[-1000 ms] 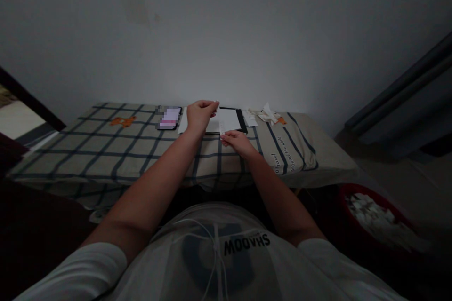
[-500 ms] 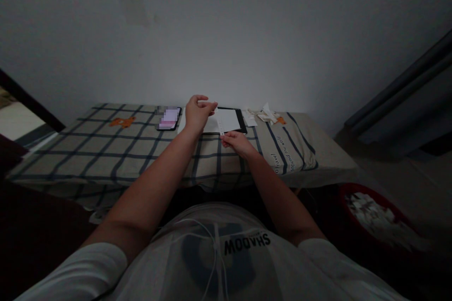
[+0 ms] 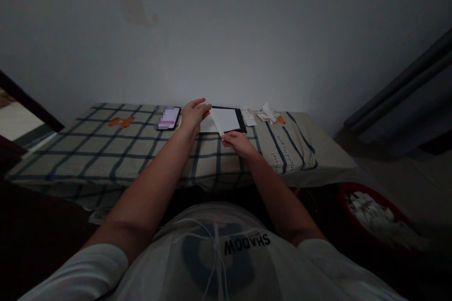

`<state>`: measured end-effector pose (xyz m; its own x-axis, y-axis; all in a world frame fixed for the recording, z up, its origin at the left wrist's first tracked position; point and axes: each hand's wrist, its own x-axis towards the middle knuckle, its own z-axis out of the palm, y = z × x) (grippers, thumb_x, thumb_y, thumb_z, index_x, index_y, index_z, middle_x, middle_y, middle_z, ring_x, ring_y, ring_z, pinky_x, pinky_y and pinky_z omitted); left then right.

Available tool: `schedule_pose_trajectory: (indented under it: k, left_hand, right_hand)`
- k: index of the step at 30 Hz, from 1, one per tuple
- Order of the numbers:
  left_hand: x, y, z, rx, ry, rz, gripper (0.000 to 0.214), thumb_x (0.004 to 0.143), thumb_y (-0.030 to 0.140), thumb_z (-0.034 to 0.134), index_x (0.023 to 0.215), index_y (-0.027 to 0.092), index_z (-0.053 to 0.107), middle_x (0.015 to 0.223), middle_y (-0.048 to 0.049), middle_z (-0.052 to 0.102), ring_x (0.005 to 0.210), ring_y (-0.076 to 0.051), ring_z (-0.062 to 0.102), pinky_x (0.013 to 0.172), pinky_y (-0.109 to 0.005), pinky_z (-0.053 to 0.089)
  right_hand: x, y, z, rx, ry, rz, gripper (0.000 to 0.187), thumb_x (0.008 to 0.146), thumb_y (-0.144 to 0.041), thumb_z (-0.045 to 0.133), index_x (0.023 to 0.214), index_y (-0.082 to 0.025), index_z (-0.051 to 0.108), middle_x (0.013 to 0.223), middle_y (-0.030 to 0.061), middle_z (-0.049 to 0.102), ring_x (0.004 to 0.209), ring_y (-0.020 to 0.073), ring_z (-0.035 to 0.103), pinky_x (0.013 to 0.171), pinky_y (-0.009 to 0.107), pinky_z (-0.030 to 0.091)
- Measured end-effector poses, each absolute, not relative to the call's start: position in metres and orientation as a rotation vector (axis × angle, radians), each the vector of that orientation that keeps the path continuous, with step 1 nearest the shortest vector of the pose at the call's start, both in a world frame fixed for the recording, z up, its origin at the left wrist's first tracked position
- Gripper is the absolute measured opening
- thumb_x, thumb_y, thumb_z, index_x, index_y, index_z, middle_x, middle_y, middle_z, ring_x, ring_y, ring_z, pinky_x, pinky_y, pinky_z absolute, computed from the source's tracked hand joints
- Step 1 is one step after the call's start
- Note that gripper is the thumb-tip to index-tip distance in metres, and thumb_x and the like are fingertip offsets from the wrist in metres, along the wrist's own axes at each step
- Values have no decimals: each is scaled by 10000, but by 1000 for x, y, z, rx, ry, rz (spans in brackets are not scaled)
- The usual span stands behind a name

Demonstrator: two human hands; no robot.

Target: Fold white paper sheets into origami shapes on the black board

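Note:
A narrow white strip with small dark marks [image 3: 216, 122] slants between my two hands; whether it is paper or plastic I cannot tell. My left hand [image 3: 193, 114] pinches its far end between thumb and a finger, the other fingers raised. At the near end, my right hand [image 3: 238, 142] is closed on the strip with thumb and fingertips. Beneath the strip lies a dark-edged tablet-like board [image 3: 243, 121] with a white surface [image 3: 229, 118]. My left hand and forearm cover its left side.
Left of the board lies a phone [image 3: 168, 118] with a lit screen. To the right are crumpled white scraps [image 3: 267, 114] and a flat white slip [image 3: 250, 117]. A checked cloth [image 3: 141, 150] covers the table against the wall. On the floor, a red basin [image 3: 343, 193] holds white scraps.
My left hand has moved left and slightly down, so the strip now slants more to the left. My right hand has hardly moved.

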<state>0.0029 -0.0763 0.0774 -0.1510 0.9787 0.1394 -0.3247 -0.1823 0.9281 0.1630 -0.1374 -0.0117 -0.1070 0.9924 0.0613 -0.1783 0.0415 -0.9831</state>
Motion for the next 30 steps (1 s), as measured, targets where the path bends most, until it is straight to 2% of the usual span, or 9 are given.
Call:
schedule_pose_trajectory:
  k: [5, 12, 18, 24, 30]
  left_hand:
    - [0, -75, 74, 898, 947, 1559, 298, 670, 62, 749, 928, 174, 653, 811, -18, 685, 772, -115, 669, 812, -262, 562]
    - [-4, -71, 68, 829, 942, 1529, 303, 691, 43, 748, 946, 167, 641, 806, -9, 664, 754, -96, 667, 829, -248, 555]
    - [-6, -68, 65, 765, 930, 1501, 337, 706, 12, 754, 977, 162, 619, 822, -17, 679, 798, -99, 684, 819, -224, 561]
    - [-10, -63, 64, 718, 970, 1466, 257, 740, -41, 692, 903, 141, 612, 796, -19, 674, 742, -81, 674, 763, -187, 568]
    - [-13, -64, 57, 829, 1113, 1481, 322, 687, -41, 741, 947, 126, 649, 736, -23, 664, 653, -86, 652, 708, -203, 570]
  right_hand:
    - [163, -137, -11, -1008, -1176, 1309, 409, 540, -486, 870, 679, -171, 649, 658, -11, 626, 618, 99, 531, 643, 269, 426]
    - [163, -134, -14, -1047, -1191, 1237, 356, 569, -436, 835, 712, -171, 646, 683, -9, 636, 623, 98, 535, 649, 272, 435]
    - [164, -133, -14, -972, -1152, 1244, 502, 549, -405, 843, 943, -203, 605, 626, -60, 598, 599, 109, 544, 619, 267, 420]
    - [163, -137, -13, -895, -1186, 1229, 356, 590, -406, 826, 822, -196, 655, 686, -31, 640, 625, 100, 561, 649, 266, 441]
    - [163, -139, -11, -961, -1139, 1255, 341, 553, -356, 855, 829, -176, 767, 735, 21, 716, 682, 125, 611, 730, 301, 474]
